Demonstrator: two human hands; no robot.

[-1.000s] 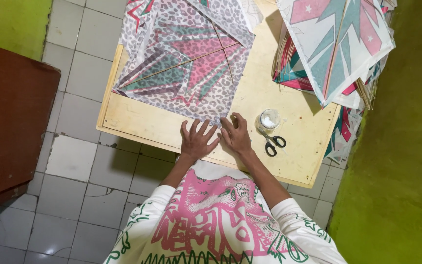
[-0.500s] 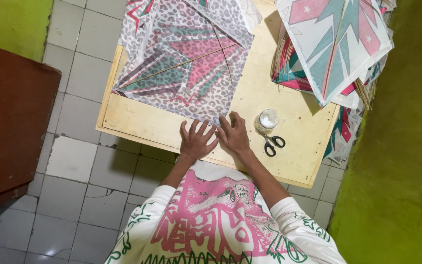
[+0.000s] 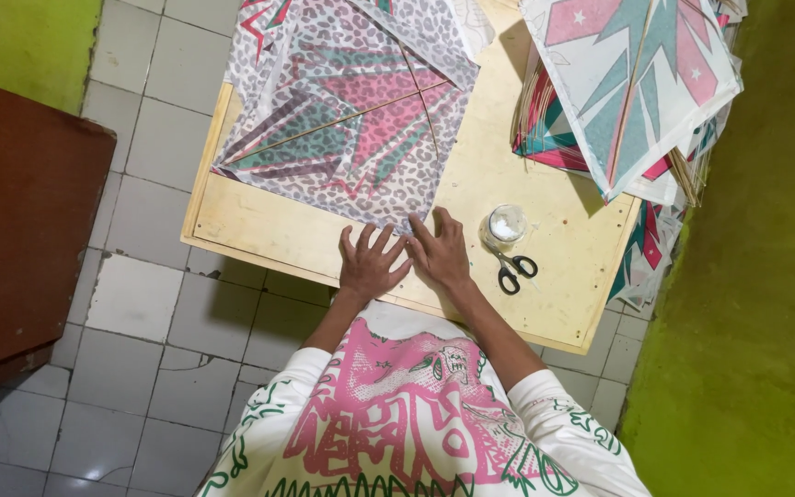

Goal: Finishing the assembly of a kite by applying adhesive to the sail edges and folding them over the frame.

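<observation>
The leopard-print kite (image 3: 351, 120) is lying on the wooden board (image 3: 545, 184), its near corner under the fingertips of the left hand (image 3: 372, 265) and right hand (image 3: 442, 253), both lying flat, fingers spread (gripping nothing). At 3 o'clock are sitting a small jar (image 3: 506, 225) and black scissors (image 3: 512, 270).

One leopard-print kite (image 3: 351, 120) lies spread over the desk's (image 3: 259, 225) far left part. One stack of kites (image 3: 637, 101), too overlapped to count, hangs over the far right corner. One small glass jar (image 3: 506, 225) and one pair of black-handled scissors (image 3: 512, 270) sit near the near right edge. Two hands, left (image 3: 372, 264) and right (image 3: 441, 252), rest at the near edge.
</observation>
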